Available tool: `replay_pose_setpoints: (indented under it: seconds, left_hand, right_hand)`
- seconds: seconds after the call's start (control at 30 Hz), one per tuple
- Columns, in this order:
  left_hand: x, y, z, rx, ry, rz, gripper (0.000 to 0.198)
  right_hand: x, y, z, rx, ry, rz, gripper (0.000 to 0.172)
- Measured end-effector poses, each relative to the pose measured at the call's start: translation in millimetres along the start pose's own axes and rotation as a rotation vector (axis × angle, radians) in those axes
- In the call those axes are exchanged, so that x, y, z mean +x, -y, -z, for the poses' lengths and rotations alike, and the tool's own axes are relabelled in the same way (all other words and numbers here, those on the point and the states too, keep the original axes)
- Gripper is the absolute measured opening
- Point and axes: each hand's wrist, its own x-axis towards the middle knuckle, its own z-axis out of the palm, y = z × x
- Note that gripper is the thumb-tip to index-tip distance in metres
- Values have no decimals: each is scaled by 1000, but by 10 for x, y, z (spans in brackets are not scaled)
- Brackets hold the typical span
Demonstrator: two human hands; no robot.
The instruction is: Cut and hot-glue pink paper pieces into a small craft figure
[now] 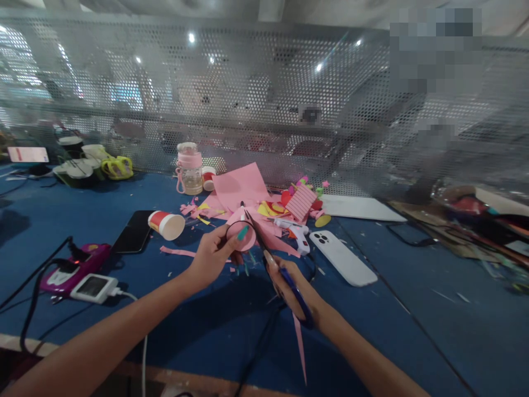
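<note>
My left hand (pixel 209 256) pinches a piece of pink paper (pixel 247 241) with a dark round outline between thumb and fingers; the thumbnail is teal. In my right hand (pixel 295 284) is a pair of scissors (pixel 294 292) with dark blue handles. Its blades point away from me and lie right beside the paper's edge; whether they touch it I cannot tell. A thin pink strip (pixel 300 347) hangs below my right hand. Behind both hands lie pink sheets (pixel 242 184) and scraps, along with a white glue gun (pixel 300 234).
To the left are a red-and-white paper cup (pixel 166 224), a black phone (pixel 133 231) and a purple power strip (pixel 78 267) with cables. A white phone (pixel 343 257) lies right. Farther back stand a pink-lidded bottle (pixel 190 168) and a perforated metal screen (pixel 248 99).
</note>
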Motion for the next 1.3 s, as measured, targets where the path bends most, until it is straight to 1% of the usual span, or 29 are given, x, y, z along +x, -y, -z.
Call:
replay_pose_setpoints:
  seconds: [0.1, 0.27, 0.47, 0.67, 0.83, 0.97, 1.17, 1.3]
  left_hand:
    - [8, 9, 6, -4, 3, -6, 27]
    - [21, 16, 11, -27, 3, -5, 27]
    - [25, -4, 5, -50, 0, 16, 30]
    - [24, -22, 5, -66, -6, 19, 31]
    - [29, -1, 11, -57, -8, 15, 30]
    - [37, 2, 5, -69, -44, -4, 29]
    - [34, 9, 2, 8, -65, -19, 27]
    - [12, 20, 11, 94, -49, -36, 23]
  right_hand:
    - [3, 6, 5, -31, 21, 2, 45]
    - [6, -3, 3, -46, 14, 35, 48]
    - [4, 0, -4, -53, 25, 49, 48]
    - [7, -10, 9, -40, 49, 15, 47]
    - [8, -16, 14, -65, 47, 38, 47]
    - [3, 11, 5, -87, 27, 12, 48]
    - [-20, 46, -8, -77, 8, 14, 49]
    - [-17, 41, -4, -55, 23, 12, 49]
